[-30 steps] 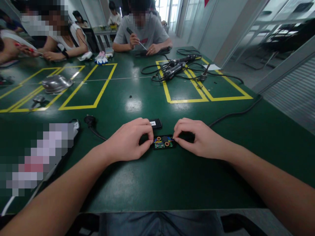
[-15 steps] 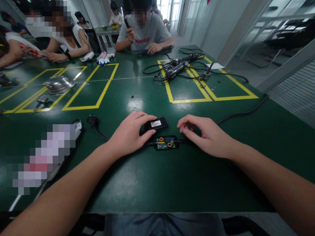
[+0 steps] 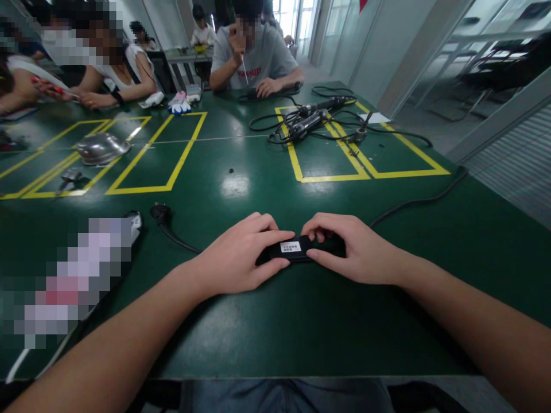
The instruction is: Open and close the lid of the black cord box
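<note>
the black box [image 3: 305, 246] lies on the green table [image 3: 267, 338], its white label [image 3: 291, 246] facing up, between the two hands. the left hand [image 3: 253, 252] has thumb and fingers closed about the box's left end; the right hand [image 3: 350, 249] pinches its right end between thumb and fingertips. a plug [image 3: 161, 214] lies left of the left hand, and a cord [image 3: 413, 203] runs off beyond the right hand.

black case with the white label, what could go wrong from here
The left hand and right hand hold the black case by its edges, so pressing might pinch skin. The cord from the plug passes behind the left hand; if joined to the case, a snag could shift it.
</note>
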The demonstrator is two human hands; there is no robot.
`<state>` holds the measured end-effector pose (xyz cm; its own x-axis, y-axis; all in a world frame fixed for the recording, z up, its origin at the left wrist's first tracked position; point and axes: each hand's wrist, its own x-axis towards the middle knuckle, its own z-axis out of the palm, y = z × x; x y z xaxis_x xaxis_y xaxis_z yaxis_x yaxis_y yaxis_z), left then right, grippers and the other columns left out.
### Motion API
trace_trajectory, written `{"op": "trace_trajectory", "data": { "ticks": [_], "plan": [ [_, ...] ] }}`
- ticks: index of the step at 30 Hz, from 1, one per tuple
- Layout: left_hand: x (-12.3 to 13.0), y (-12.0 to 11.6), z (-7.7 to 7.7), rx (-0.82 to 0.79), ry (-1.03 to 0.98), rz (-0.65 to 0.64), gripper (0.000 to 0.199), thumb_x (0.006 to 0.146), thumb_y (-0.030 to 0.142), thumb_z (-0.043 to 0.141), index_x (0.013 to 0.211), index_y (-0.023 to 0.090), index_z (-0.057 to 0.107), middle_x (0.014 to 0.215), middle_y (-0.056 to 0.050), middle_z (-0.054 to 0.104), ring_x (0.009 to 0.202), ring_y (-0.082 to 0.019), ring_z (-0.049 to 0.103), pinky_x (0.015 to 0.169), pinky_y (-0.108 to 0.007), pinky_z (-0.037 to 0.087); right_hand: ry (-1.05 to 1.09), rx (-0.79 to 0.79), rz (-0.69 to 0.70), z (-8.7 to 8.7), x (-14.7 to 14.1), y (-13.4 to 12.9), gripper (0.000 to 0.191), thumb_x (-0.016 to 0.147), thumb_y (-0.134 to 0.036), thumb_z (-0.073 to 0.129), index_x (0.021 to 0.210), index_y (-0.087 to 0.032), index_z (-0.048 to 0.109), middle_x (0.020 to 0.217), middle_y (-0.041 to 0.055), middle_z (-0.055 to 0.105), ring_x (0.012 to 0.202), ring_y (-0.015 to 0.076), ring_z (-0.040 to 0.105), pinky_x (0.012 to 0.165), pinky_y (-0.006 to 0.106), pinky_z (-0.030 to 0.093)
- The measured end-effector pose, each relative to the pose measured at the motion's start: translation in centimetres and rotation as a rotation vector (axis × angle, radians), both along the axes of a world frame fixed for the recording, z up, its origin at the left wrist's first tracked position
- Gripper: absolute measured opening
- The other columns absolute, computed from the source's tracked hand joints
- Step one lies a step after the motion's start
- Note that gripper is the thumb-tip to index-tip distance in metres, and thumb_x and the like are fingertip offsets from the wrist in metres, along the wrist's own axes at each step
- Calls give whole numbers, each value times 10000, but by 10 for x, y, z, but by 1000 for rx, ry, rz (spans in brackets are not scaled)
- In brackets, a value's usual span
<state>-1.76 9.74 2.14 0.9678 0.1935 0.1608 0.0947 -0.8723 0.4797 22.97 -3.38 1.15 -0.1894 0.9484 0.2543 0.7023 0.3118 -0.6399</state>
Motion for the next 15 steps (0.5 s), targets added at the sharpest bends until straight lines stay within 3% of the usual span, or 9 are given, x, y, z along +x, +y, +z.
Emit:
{"op": "trace_trajectory", "data": {
  "ticks": [4, 9, 15],
  "plan": [
    [0, -1, -1, 8, -1, -6, 421, 1055, 321, 706, 1459, 200, 721, 1225, -120, 725, 1117, -281, 675, 1000, -451, 579, -15, -9, -7, 0, 0, 0, 202, 907, -314, 833, 1064, -228, 740, 928, 38, 754, 803, 210, 673, 731, 332, 535],
    [2, -2, -2, 67, 24, 7, 417, 1078, 365, 689, 1460, 199, 720, 1202, -120, 732, 1112, -300, 665, 999, -477, 554, -61, 11, -7, -3, 1, -1, 165, 932, -325, 814, 1037, -233, 726, 936, 48, 749, 829, 225, 685, 754, 353, 546],
    [3, -2, -2, 35, 30, 2, 431, 1078, 350, 695, 1469, 171, 713, 1195, -121, 720, 1089, -290, 661, 988, -460, 566, -150, 270, -5, 3, -13, -3, 127, 994, -333, 732, 1091, -250, 739, 1012, 109, 800, 917, 300, 720, 820, 473, 572]
  ]
}}
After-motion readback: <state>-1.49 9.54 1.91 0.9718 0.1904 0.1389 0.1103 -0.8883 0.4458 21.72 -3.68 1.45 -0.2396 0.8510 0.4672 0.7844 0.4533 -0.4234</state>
